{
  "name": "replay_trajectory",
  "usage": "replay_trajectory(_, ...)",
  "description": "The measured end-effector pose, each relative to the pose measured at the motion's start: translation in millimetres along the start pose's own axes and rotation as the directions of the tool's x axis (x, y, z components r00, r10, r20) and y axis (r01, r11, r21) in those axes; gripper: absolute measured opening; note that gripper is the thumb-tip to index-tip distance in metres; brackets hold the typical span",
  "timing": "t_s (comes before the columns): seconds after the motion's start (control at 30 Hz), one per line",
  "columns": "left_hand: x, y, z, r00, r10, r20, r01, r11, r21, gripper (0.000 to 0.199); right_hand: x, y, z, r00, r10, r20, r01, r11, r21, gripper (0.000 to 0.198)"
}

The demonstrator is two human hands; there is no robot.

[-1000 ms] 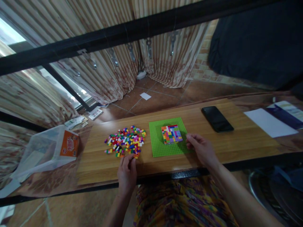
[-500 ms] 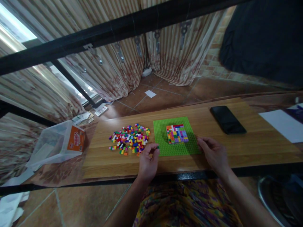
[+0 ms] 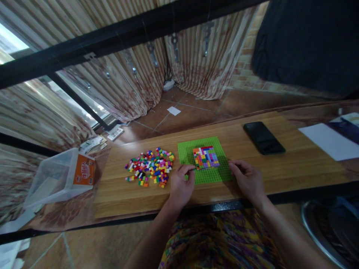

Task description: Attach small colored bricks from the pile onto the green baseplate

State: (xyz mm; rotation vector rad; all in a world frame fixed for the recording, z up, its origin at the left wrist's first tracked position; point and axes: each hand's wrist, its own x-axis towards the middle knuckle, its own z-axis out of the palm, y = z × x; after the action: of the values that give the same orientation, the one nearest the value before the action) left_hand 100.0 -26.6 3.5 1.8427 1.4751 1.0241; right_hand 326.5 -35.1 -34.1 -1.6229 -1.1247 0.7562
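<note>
A square block of multicoloured toy bricks [image 3: 206, 157] stands on a bright green baseplate [image 3: 185, 151]. My left hand [image 3: 181, 185] is closed in a pinch at the front left of this block, over the plate. Between its thumb and forefinger is a small dark brick [image 3: 193, 169], apparently green and mostly covered by the fingers. On the other side, my right hand [image 3: 249, 180] has its thumb and forefinger pinched at the right edge of the baseplate. Left of the plate lies a loose pile of small coloured bricks [image 3: 153, 166].
A black phone [image 3: 264, 137] lies on the wooden board [image 3: 126, 201] to the right, with white paper [image 3: 328, 140] beyond it. A clear plastic box [image 3: 56, 175] with an orange label is at the far left. A dark metal bar [image 3: 112, 48] crosses in front of curtains.
My left hand has moved right, from beside the brick pile to the block's front left corner, with the small brick in its fingers. My right hand stays at the plate's right edge. The view has shifted slightly.
</note>
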Motion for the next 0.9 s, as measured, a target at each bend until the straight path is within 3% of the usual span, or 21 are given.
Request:
replay_trajectory(0.3,6,-1,13,0.994,0.097,0.04,-0.103,0.969,0.225,0.023,0,-1,-1,1.0,-0.029,0.0,0.029,0.998,-0.06,0.033)
replay_trajectory(0.47,9,-3,15,0.993,0.101,0.058,-0.113,0.959,0.261,0.029,0,0,-1,0.999,-0.041,0.011,0.042,0.996,-0.074,0.032)
replay_trajectory(0.9,6,-11,21,0.995,-0.082,0.056,0.081,0.996,0.022,0.027,-2,-4,0,0.999,-0.047,0.007,0.047,0.997,-0.065,0.03)
